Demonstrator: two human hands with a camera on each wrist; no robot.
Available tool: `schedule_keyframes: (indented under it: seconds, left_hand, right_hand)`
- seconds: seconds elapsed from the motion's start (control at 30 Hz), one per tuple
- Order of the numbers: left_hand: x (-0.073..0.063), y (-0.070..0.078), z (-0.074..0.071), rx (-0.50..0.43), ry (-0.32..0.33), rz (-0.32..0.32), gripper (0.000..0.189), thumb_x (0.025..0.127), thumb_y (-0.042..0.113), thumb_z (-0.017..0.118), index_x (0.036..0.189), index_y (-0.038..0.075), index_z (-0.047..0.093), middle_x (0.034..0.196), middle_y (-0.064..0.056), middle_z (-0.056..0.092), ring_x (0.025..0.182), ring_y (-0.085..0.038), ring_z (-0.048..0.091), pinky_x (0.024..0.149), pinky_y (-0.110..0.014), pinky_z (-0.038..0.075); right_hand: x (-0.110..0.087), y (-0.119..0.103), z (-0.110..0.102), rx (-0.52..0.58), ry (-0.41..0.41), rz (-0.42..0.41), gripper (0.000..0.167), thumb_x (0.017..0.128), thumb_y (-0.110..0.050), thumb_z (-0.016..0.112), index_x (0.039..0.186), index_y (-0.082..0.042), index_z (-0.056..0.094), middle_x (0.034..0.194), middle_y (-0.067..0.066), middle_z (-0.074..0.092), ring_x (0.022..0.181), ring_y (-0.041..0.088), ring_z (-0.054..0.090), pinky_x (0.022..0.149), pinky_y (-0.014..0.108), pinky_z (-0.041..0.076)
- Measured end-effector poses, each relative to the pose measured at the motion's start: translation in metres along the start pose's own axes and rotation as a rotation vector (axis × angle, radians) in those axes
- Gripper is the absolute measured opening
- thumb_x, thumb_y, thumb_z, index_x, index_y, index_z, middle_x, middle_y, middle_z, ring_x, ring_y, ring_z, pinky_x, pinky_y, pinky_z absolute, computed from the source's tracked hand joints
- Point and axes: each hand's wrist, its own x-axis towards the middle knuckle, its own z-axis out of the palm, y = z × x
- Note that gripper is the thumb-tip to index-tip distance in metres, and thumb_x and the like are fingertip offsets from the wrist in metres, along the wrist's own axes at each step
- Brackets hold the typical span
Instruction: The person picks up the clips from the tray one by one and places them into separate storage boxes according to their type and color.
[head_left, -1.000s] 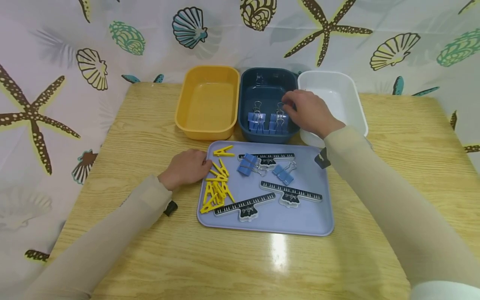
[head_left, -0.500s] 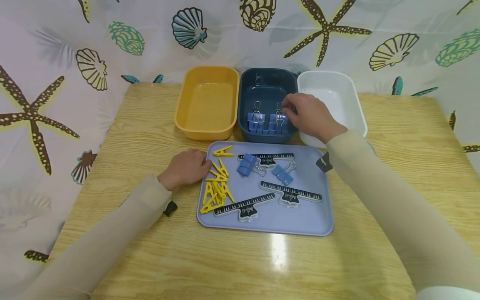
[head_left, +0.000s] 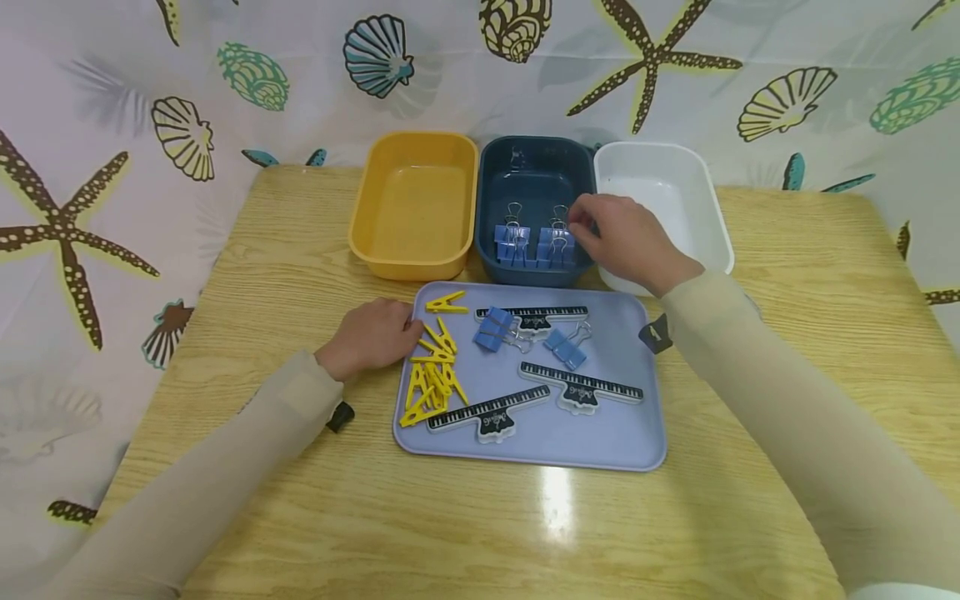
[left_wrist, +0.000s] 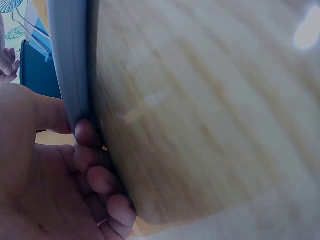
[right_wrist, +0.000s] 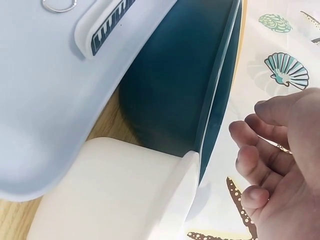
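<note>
My left hand (head_left: 371,337) grips the left rim of the lavender tray (head_left: 592,442); in the left wrist view its thumb and curled fingers meet the tray's edge (left_wrist: 70,60). My right hand (head_left: 628,240) hovers over the border between the dark blue bin (head_left: 536,158) and the white bin (head_left: 671,200). Its fingers are loosely bent with nothing between them, as the right wrist view shows. Several blue binder clips (head_left: 557,240) stand at the near end of the dark blue bin. On the tray lie two blue binder clips (head_left: 491,330), several yellow clothespins (head_left: 435,379) and three piano-keyboard-patterned clips (head_left: 581,390).
To the left of the dark blue bin is a yellow bin (head_left: 416,208). The three bins stand side by side behind the tray on a wooden table (head_left: 300,242). A white cloth (head_left: 450,67) printed with shells and starfish hangs behind.
My right hand has drifted slightly toward me and to the right, away from the binder clips in the dark blue bin. The left hand and the tray stay put.
</note>
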Motion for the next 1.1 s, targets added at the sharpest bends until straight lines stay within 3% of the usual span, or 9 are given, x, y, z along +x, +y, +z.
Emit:
schedule_keyframes:
  seconds: [0.53,0.83,1.1]
  left_hand:
    - [0.000,0.000,0.000,-0.006,0.009,0.006,0.041,0.097,0.030,0.041,0.059,0.016,0.042,0.058,0.000,0.042,0.052,-0.015,0.043,0.047,-0.028,0.032]
    - [0.001,-0.001,0.000,-0.007,0.016,0.008,0.041,0.097,0.030,0.041,0.058,0.016,0.042,0.058,0.000,0.043,0.052,-0.015,0.044,0.046,-0.028,0.032]
    - [0.000,-0.001,0.001,-0.011,0.012,0.010,0.041,0.097,0.030,0.041,0.058,0.016,0.042,0.059,0.000,0.042,0.052,-0.015,0.043,0.047,-0.028,0.032]
  right_hand:
    - [-0.014,0.001,-0.002,0.003,0.001,-0.032,0.020,0.098,-0.020,0.053,0.110,-0.007,0.061,0.101,0.011,0.067,0.088,0.026,0.059,0.083,0.043,0.048]
    - [-0.022,-0.003,-0.002,0.001,0.006,-0.064,0.018,0.097,-0.021,0.054,0.106,-0.008,0.063,0.092,0.009,0.068,0.075,0.023,0.057,0.069,0.036,0.045]
    - [-0.028,-0.004,0.000,-0.003,0.001,-0.080,0.016,0.096,-0.020,0.056,0.104,-0.008,0.063,0.089,0.008,0.068,0.072,0.021,0.056,0.066,0.034,0.044]
